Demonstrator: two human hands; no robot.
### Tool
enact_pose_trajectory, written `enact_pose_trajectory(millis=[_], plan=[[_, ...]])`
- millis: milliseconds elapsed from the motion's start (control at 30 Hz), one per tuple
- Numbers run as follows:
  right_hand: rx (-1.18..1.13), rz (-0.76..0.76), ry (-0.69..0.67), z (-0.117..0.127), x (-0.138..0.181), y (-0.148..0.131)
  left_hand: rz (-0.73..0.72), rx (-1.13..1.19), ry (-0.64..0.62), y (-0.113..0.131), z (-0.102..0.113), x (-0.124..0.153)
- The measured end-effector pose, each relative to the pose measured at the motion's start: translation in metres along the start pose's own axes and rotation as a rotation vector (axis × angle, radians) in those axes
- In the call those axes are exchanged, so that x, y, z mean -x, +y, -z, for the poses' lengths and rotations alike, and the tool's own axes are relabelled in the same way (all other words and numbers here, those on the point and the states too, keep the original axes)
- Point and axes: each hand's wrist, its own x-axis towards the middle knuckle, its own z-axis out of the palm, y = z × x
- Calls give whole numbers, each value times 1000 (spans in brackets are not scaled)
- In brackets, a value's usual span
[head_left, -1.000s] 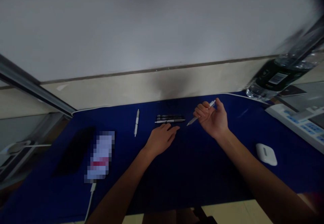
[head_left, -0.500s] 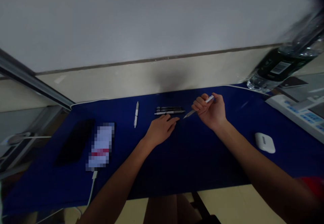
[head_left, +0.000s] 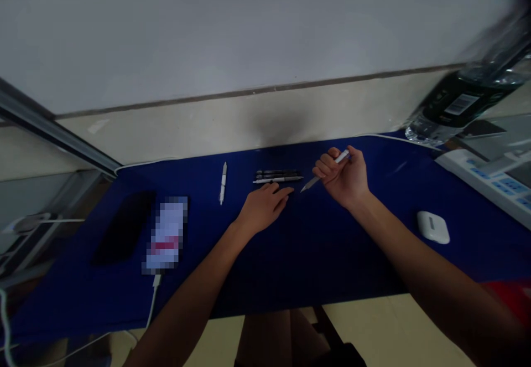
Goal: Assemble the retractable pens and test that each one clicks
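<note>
My right hand [head_left: 341,176] is wrapped round a white pen [head_left: 310,184]. The pen's grey tip slants down to the left, and my thumb is at its upper end. Palm down on the blue table, my left hand [head_left: 265,207] has its fingers stretched out, with the index finger pointing at that tip and a small gap between. Just beyond my left fingers a white pen with dark parts [head_left: 277,180] lies crosswise, and dark pens [head_left: 277,173] lie close behind it. Another white pen [head_left: 223,183] lies lengthwise to the left, apart from both hands.
At left, a phone [head_left: 168,234] with a cable lies beside a dark flat object [head_left: 124,227]. A white earbud case [head_left: 433,227] sits at right, near a white power strip [head_left: 489,176] and a tilted bottle [head_left: 456,101]. The wall [head_left: 199,132] borders the table's back.
The whole view has shifted slightly. Both hands keep nearly the same pose, and the right hand still grips the white pen.
</note>
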Motion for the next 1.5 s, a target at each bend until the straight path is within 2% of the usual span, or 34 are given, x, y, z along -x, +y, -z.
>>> enact_pose_trajectory(millis=[533, 700, 867, 1500], plan=[[12, -7, -24, 1, 0, -2, 8, -9, -21, -1, 0, 0], [23, -41, -72, 0, 1, -3, 3, -18, -14, -1, 0, 0], [1, -60, -64, -1, 0, -2, -3, -14, -4, -1, -1, 0], [-54, -25, -74, -3, 3, -2, 9, -14, -11, 0, -1, 1]])
